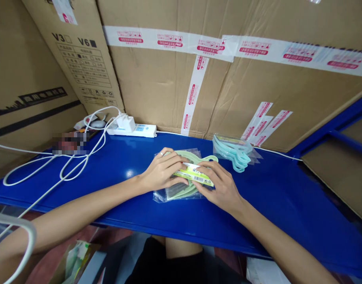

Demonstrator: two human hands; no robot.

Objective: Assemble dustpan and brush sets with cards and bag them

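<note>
My left hand [165, 170] and my right hand [220, 183] hold opposite ends of a yellow and white printed card [195, 174], with fingers wrapped over its edges. Under the card, pale green plastic items [188, 192] lie on the blue table [133, 157], one rounded loop reaching out past my right fingers. Clear plastic film [161, 195] sticks out around them below my left hand. A ring shows on a left finger. Light blue plastic items [237, 152] in a clear bag rest on the table to the right, untouched.
A white power strip [145, 130] with a plug stands at the back left. White cables [77, 157] loop across the table's left side. Large cardboard boxes [157, 86] wall off the back and left. A blue metal frame [331, 122] rises at the right.
</note>
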